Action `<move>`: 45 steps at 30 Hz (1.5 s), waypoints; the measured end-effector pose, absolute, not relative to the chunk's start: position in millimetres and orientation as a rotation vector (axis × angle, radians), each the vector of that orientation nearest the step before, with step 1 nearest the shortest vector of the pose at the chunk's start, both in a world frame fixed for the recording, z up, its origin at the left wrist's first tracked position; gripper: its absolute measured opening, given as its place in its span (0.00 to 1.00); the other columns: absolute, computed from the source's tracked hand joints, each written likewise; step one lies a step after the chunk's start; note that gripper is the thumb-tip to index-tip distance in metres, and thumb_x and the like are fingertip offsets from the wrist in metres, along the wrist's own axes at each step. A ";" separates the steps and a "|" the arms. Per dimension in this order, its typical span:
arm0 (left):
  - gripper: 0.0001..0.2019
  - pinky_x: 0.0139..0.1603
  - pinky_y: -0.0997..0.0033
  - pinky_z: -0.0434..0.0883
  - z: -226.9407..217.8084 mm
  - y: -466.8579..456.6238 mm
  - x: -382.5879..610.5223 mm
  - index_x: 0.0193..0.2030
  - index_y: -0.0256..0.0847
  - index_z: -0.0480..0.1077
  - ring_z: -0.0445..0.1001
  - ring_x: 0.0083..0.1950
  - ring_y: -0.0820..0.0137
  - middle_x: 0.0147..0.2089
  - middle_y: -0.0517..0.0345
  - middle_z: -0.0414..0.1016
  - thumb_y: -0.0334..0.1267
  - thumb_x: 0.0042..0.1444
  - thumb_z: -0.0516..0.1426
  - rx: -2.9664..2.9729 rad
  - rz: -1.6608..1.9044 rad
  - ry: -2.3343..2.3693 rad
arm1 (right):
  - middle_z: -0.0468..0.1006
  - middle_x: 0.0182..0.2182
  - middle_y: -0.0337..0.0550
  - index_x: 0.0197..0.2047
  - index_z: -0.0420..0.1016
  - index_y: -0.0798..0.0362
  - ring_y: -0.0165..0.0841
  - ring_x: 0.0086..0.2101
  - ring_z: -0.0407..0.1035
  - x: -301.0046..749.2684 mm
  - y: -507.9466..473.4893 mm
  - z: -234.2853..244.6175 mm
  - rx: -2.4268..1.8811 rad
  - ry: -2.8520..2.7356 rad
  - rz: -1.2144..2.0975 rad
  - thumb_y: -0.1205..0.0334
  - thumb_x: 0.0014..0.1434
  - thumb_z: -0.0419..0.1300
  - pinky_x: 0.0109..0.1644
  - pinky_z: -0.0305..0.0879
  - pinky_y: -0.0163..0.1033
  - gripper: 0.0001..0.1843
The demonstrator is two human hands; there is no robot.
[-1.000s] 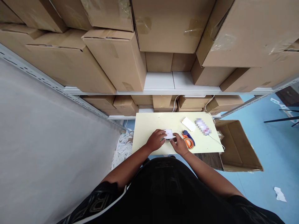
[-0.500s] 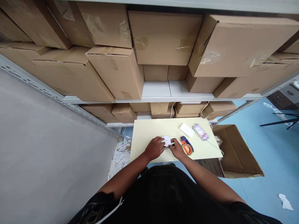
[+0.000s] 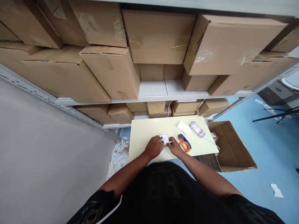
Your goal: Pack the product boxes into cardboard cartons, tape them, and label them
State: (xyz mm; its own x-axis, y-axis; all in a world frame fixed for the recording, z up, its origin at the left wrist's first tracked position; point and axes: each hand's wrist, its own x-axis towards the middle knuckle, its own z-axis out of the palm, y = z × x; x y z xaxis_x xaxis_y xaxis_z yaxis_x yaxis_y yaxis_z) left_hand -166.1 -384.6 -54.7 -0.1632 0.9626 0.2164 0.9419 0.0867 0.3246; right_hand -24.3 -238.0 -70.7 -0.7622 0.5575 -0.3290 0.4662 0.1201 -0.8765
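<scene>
A small flat white square (image 3: 164, 139) with faint pinkish print lies on the pale yellow tabletop (image 3: 142, 130); whether it is a box or a card I cannot tell. My left hand (image 3: 154, 147) grips its left side, fingers resting over the edge. At the right edge, my right hand (image 3: 174, 147) has its fingertips pinched together on what looks like a thin white strip (image 3: 169, 142). Close beside that hand sits an orange and blue tape dispenser (image 3: 185, 143) with a tape roll.
Behind the dispenser lie a white card-like piece (image 3: 183, 127) and a blurred-out object (image 3: 197, 129) with a white cable. An open carton (image 3: 233, 146) stands at the table's right. Shelves hold cardboard boxes (image 3: 158, 37). White strips (image 3: 118, 158) litter the floor at left.
The view has shifted slightly. My right fingers have closed at the square's right edge, where a thin white strip now shows. My left hand stays on the square.
</scene>
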 end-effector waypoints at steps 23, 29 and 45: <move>0.35 0.59 0.51 0.76 -83.7 -399.8 -162.8 0.71 0.43 0.55 0.68 0.69 0.53 0.72 0.37 0.60 0.35 0.57 0.62 0.834 1.255 2.040 | 0.73 0.62 0.46 0.68 0.63 0.44 0.40 0.49 0.75 -0.4 -245.3 -94.9 -1.166 -2.336 1.843 0.61 0.51 0.60 0.49 0.71 0.43 0.40; 0.39 0.63 0.47 0.72 -112.4 -388.7 -154.4 0.70 0.43 0.57 0.76 0.63 0.55 0.68 0.41 0.71 0.27 0.51 0.63 0.679 1.191 1.782 | 0.78 0.56 0.45 0.69 0.61 0.43 0.41 0.51 0.75 -7.4 -245.1 -119.3 -1.116 -2.473 1.857 0.64 0.49 0.62 0.49 0.72 0.43 0.42; 0.32 0.56 0.52 0.77 -100.0 -412.5 -300.3 0.65 0.43 0.67 0.82 0.52 0.58 0.55 0.48 0.82 0.29 0.52 0.61 0.569 1.313 2.085 | 0.82 0.44 0.41 0.67 0.66 0.44 0.40 0.40 0.77 -203.7 -260.3 -115.5 -0.929 -2.654 1.872 0.62 0.45 0.67 0.43 0.70 0.41 0.44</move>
State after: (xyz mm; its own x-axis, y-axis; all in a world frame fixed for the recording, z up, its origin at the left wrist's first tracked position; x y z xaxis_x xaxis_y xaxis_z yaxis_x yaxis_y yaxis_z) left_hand -300.3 -412.5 -100.0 -0.7260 0.6359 -0.2617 0.0389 0.4179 0.9077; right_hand -203.7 -260.3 -115.5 -0.8231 0.2962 -0.4845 0.5557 0.2451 -0.7944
